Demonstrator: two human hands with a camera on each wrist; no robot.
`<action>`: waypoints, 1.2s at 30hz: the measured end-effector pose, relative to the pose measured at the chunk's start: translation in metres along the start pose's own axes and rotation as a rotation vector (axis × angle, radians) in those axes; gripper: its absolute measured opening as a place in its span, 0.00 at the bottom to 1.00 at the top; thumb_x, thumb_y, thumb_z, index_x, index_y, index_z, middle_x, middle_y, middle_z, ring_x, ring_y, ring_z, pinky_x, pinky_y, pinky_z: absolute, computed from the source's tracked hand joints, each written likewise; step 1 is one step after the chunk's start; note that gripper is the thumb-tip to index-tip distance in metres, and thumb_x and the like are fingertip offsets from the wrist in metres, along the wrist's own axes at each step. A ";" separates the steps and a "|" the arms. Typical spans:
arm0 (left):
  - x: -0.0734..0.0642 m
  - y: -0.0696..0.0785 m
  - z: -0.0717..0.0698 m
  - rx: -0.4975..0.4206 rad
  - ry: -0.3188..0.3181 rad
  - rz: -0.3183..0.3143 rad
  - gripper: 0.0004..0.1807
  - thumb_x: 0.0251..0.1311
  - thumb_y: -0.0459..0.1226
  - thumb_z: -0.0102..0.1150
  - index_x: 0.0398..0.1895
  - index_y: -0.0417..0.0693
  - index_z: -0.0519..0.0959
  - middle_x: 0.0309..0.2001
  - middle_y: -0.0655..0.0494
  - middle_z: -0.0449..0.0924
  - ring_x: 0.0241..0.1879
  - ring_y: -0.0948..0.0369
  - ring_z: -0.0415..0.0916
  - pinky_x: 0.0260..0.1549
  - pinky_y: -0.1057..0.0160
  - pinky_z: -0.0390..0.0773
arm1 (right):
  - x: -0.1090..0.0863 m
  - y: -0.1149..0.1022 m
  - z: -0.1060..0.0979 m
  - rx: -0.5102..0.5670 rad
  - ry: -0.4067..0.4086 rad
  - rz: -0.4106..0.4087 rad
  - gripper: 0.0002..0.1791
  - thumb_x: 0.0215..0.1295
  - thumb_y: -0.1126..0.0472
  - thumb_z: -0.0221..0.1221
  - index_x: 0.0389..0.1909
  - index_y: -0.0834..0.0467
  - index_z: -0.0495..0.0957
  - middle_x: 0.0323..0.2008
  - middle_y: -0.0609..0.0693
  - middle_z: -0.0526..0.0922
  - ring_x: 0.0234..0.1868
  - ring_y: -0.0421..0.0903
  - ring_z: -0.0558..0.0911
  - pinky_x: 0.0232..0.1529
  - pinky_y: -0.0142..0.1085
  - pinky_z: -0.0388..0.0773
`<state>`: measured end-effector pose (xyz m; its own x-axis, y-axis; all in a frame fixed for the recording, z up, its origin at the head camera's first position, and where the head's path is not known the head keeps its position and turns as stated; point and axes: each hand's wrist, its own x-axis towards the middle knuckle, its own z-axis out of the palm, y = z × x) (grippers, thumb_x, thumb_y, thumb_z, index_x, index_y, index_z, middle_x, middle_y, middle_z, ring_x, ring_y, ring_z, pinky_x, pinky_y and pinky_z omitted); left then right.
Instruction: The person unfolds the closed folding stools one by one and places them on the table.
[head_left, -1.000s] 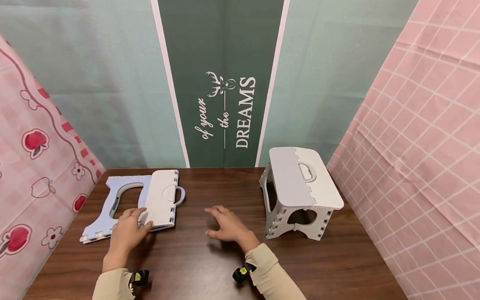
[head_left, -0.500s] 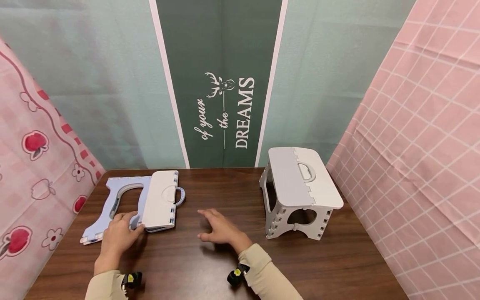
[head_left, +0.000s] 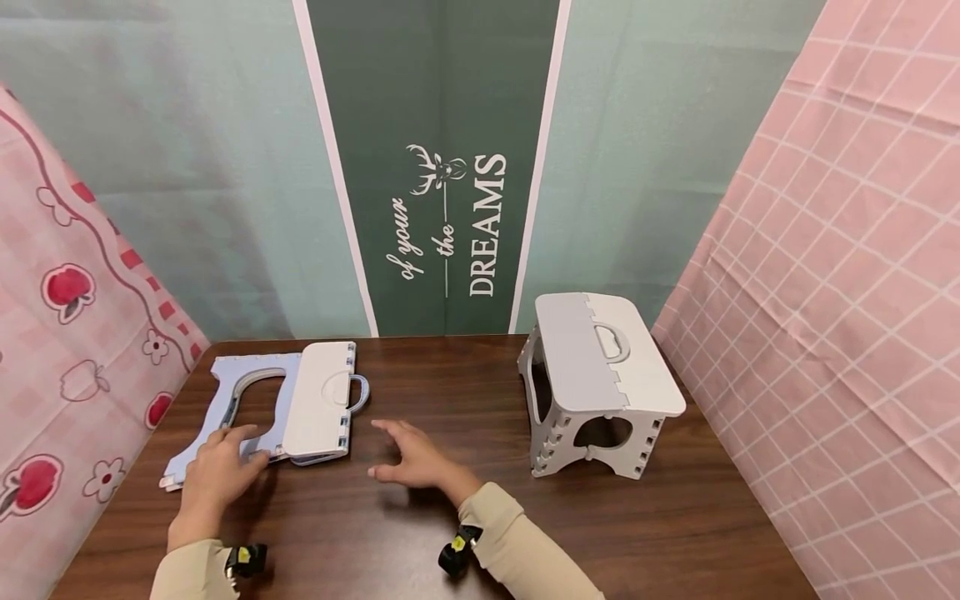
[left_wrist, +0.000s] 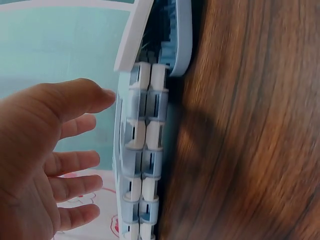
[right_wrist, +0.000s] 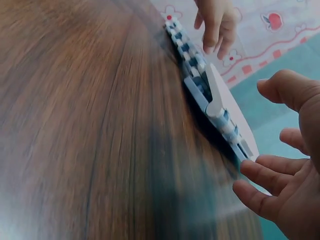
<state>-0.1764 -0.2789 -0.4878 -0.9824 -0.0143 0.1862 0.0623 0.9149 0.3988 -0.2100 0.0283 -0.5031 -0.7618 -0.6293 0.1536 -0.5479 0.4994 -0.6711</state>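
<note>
A blue and white folding step stool (head_left: 318, 398) lies folded flat on the left of the table, its loop handle (head_left: 361, 393) pointing right. Over the blue leg part hovers my left hand (head_left: 217, 473), with fingers loosely bent and holding nothing. In the left wrist view its thumb is close to the hinged edge (left_wrist: 145, 135); I cannot tell whether they touch. My right hand (head_left: 411, 457) is in the air right of the folded stool, fingers spread and nothing in them. The right wrist view shows it near the stool's white top (right_wrist: 235, 110).
A grey and white step stool (head_left: 607, 358) stands unfolded at the right of the brown wooden table (head_left: 450, 533). A green cloth backdrop (head_left: 442, 167) hangs behind, with pink cloths (head_left: 847, 250) at both sides.
My left hand has slid left, off the white top and over the blue leg part. My right hand has moved left, closer to the folded stool. Both stools have stayed in place.
</note>
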 end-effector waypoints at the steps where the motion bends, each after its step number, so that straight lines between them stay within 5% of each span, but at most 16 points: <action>1: -0.001 -0.001 -0.001 0.001 0.002 -0.003 0.23 0.51 0.40 0.62 0.49 0.37 0.75 0.48 0.24 0.66 0.47 0.28 0.64 0.34 0.33 0.65 | 0.001 -0.002 0.001 0.024 0.004 0.004 0.39 0.53 0.52 0.65 0.65 0.59 0.63 0.50 0.57 0.74 0.48 0.46 0.76 0.46 0.30 0.69; 10: -0.003 -0.016 -0.008 0.024 -0.039 -0.080 0.26 0.52 0.43 0.62 0.52 0.38 0.72 0.47 0.25 0.64 0.43 0.27 0.65 0.30 0.33 0.66 | 0.015 -0.003 0.017 0.400 0.067 0.132 0.36 0.52 0.61 0.66 0.63 0.63 0.64 0.56 0.60 0.71 0.49 0.48 0.77 0.48 0.33 0.71; 18: -0.003 -0.032 -0.018 0.017 -0.102 -0.129 0.32 0.54 0.45 0.61 0.56 0.31 0.67 0.47 0.22 0.61 0.44 0.26 0.63 0.34 0.32 0.66 | 0.029 -0.002 0.031 0.429 0.121 0.149 0.38 0.50 0.63 0.67 0.63 0.62 0.64 0.55 0.62 0.71 0.49 0.51 0.77 0.42 0.34 0.74; 36: 0.000 -0.056 -0.021 -0.022 -0.133 -0.172 0.34 0.49 0.42 0.62 0.55 0.30 0.65 0.49 0.21 0.58 0.45 0.26 0.60 0.37 0.30 0.63 | 0.050 -0.008 0.054 0.554 0.246 0.209 0.35 0.46 0.71 0.65 0.58 0.68 0.64 0.45 0.60 0.74 0.40 0.52 0.79 0.40 0.33 0.74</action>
<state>-0.1761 -0.3389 -0.4914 -0.9934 -0.1149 -0.0064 -0.1063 0.8944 0.4344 -0.2249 -0.0396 -0.5292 -0.9265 -0.3638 0.0966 -0.1694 0.1739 -0.9701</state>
